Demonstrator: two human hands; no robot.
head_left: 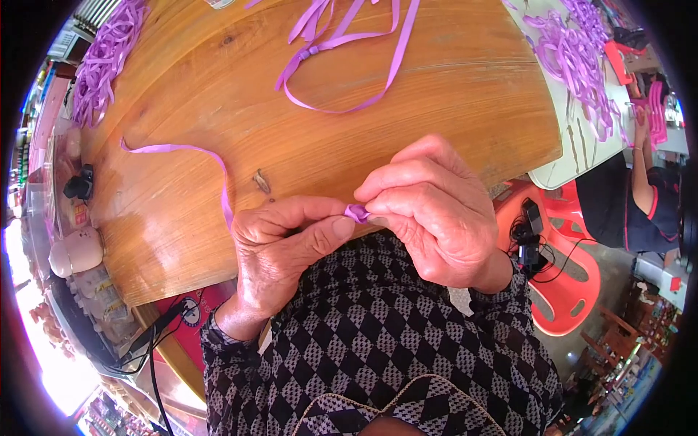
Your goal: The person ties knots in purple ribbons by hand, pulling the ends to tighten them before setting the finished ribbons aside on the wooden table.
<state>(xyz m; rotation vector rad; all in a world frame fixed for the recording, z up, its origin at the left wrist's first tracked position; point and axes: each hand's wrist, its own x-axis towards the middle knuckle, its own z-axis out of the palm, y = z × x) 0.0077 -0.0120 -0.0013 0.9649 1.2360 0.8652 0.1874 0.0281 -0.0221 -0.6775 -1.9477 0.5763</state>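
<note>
Between my two hands, just over the table's near edge, is a small folded loop or knot of purple ribbon (356,212). My left hand (280,236) pinches it from the left with thumb and index finger. From the other side, the fingertips of my right hand (440,211) close on the same bit of ribbon. A loose purple tail (190,148) runs out from behind my left hand and lies curled across the wooden table (182,225). Farther off, a knotted purple ribbon loop (309,52) rests on the tabletop.
Heaps of purple ribbon lie at the far left (109,62) and on a white table (574,69) at the right. An orange plastic stool (571,291) with black devices and cables stands at my right. Another person's arm (641,163) shows at the far right.
</note>
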